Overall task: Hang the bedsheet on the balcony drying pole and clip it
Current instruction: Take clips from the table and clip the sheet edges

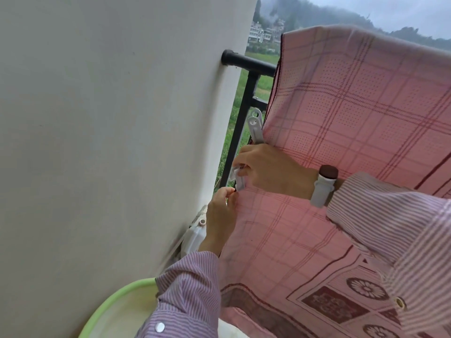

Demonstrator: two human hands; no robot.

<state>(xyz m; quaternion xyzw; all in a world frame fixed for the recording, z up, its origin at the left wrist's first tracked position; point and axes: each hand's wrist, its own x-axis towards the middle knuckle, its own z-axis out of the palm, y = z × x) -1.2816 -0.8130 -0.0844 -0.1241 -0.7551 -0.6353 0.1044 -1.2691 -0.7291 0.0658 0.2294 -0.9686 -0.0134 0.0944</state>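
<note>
Hanging looks done: the pink plaid bedsheet (pixel 353 113) is draped over the black balcony pole (pixel 251 63). One white clip (pixel 255 129) already sits on its left edge, at 12 o'clock from your right hand (pixel 266 169). Clipping is underway: your right hand grips a second clip (pixel 238 178) at the sheet edge. Your left hand (pixel 220 215), at 7 o'clock from it, pinches the edge. Closing that clip remains, by my read.
</note>
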